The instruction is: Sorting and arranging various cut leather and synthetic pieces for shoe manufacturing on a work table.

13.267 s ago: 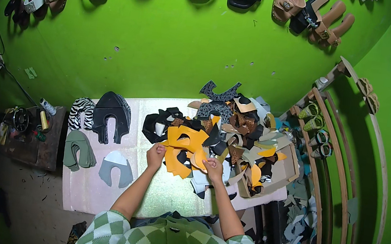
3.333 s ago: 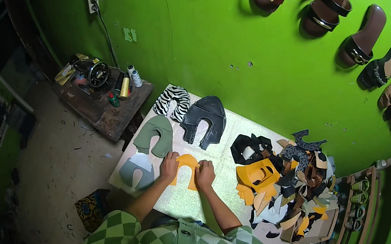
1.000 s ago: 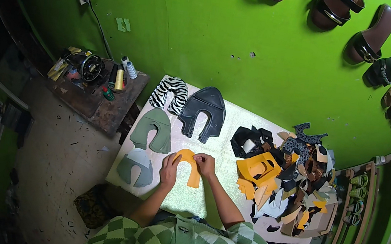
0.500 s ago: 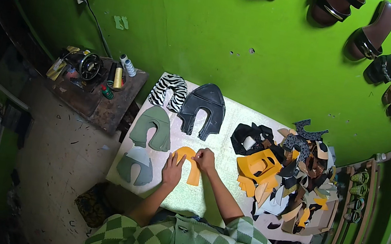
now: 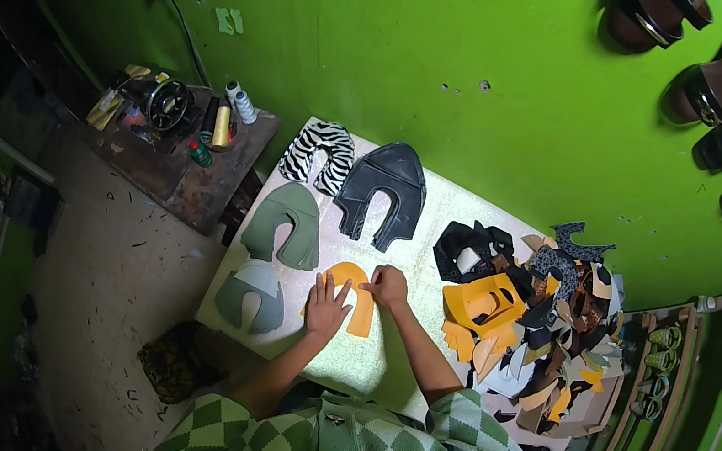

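An orange U-shaped piece, which looks like a leather or synthetic shoe upper, lies on the pale table with its curve pointing away from me. My left hand rests flat on its left side, fingers spread. At the right edge of its curve, my right hand is closed in a pinch; the fingertips are partly hidden. To the left are a grey-green U-shaped piece and a darker green one. Farther back sit stacked black U-shaped pieces and a zebra-striped one.
A heap of cut scraps, orange, black and tan, covers the table's right end. At left, a sewing machine and thread spools stand on a worn brown table. Sandals hang on the green wall.
My left hand's fingers have spread wider over the orange piece. The right hand stays at its edge. The whole view has shifted slightly.
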